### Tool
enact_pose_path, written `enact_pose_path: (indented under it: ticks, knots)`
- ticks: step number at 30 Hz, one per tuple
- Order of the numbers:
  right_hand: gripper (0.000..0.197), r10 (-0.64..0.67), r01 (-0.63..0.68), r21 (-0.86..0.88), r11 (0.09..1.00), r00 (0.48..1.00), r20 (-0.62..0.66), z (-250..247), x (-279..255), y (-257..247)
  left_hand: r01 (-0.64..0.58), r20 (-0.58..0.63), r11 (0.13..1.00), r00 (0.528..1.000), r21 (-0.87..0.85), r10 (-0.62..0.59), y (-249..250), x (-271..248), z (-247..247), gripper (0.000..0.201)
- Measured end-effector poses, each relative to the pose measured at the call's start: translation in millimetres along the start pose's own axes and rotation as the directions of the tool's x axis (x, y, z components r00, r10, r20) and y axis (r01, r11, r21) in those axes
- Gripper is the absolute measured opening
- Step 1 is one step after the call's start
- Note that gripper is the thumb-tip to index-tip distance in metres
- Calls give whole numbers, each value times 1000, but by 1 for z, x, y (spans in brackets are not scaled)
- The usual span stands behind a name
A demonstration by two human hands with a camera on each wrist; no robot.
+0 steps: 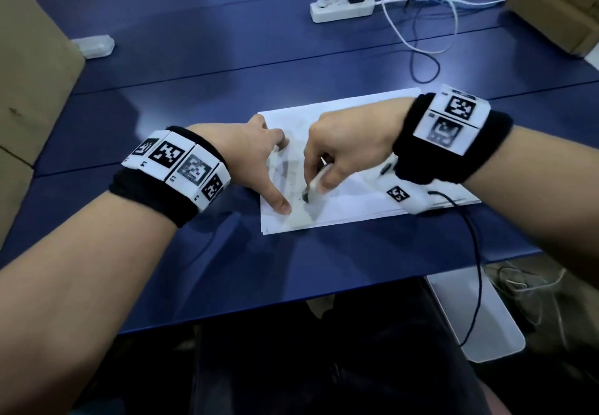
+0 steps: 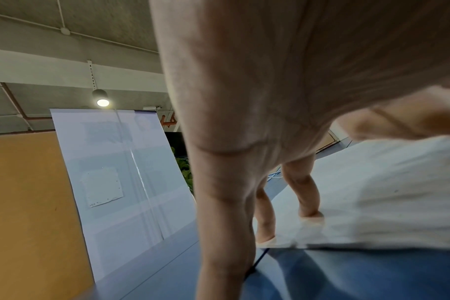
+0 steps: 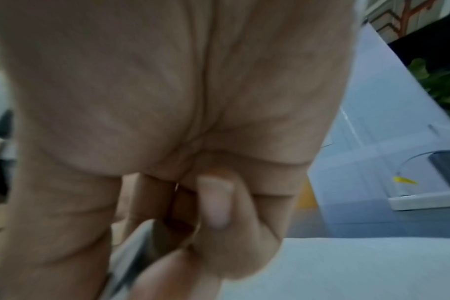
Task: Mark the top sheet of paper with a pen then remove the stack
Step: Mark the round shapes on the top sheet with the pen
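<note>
A thin stack of white paper (image 1: 363, 116) lies on the blue table (image 1: 194, 97) in front of me. My left hand (image 1: 259, 155) rests on the stack's left part, fingers spread straight and thumb tip pressing near the front left corner. In the left wrist view its fingertips (image 2: 308, 213) touch the paper (image 2: 373, 203). My right hand (image 1: 340, 152) is curled round a white pen (image 1: 316, 182), whose dark tip touches the top sheet. The right wrist view shows the curled fingers (image 3: 216, 205) and a blurred stretch of the pen (image 3: 131, 249).
A white power strip (image 1: 343, 9) with a black adapter and tangled white cables sits at the back. Cardboard boxes stand at the left (image 1: 32, 74) and far right (image 1: 557, 19). A small white device (image 1: 94, 45) lies back left. A black cable (image 1: 476, 252) hangs off the table's front edge.
</note>
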State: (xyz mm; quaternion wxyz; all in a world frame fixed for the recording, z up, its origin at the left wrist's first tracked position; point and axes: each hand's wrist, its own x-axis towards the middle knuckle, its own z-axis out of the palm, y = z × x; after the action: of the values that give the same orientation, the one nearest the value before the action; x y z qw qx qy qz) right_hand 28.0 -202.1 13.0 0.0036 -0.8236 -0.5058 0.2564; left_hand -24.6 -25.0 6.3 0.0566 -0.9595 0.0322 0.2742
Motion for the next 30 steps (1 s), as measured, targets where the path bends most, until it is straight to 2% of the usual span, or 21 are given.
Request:
enact_pose_path:
  ticks: [2, 5, 7, 10, 12, 13, 15, 18, 21, 23, 25, 27, 30]
  knots:
    - [22, 45, -47, -19, 999, 992, -115, -7, 10, 9, 7, -3, 1000, 1000, -4, -7, 2, 0, 0, 130]
    - [22, 132, -144, -22, 989, 949, -285, -15, 18, 20, 10, -4, 1000, 1000, -6, -10, 2, -1, 0, 135]
    - [22, 106, -121, -39, 992, 958, -268, -12, 16, 20, 11, -3, 1000, 1000, -7, -11, 2, -1, 1, 133]
    - [20, -15, 13, -21, 1000, 998, -68, 0, 3, 5, 17, -3, 1000, 1000, 4, -17, 4, -2, 3, 135]
    - [22, -38, 38, 9, 999, 999, 22, 3, 0, -2, 16, -3, 1000, 1000, 10, -15, 6, -2, 4, 136]
    - [21, -25, 25, 3, 1000, 1000, 1, 1, 2, -1, 11, -3, 1000, 1000, 14, -11, 7, -2, 3, 135]
    - [19, 28, -33, -38, 999, 991, -130, -7, 13, 7, 9, 0, 1000, 1000, 14, -9, 7, -3, 2, 131]
    - [25, 123, -141, -38, 989, 946, -300, -17, 21, 18, 12, 3, 1000, 1000, -9, -12, 5, -5, 2, 131]
    - [25, 60, -69, -30, 997, 971, -230, -9, 14, 17, 11, 2, 1000, 1000, -22, -11, 4, -5, 4, 132]
    - [22, -6, 7, 7, 1000, 998, -70, -1, 4, 7, 14, 1, 1000, 1000, -21, -14, 4, -4, 5, 135]
    - [23, -26, 24, 58, 998, 999, 39, 1, -1, 0, 11, -2, 1000, 1000, -12, -11, 5, -4, 4, 138]
    - [22, 0, 0, 43, 999, 1000, -6, -3, 4, 4, 4, -4, 1000, 1000, 2, -4, 6, -4, 4, 135]
    - [22, 125, -124, 22, 992, 962, -241, -13, 16, 16, 4, -10, 1000, 1000, -2, -4, 5, -4, 4, 131]
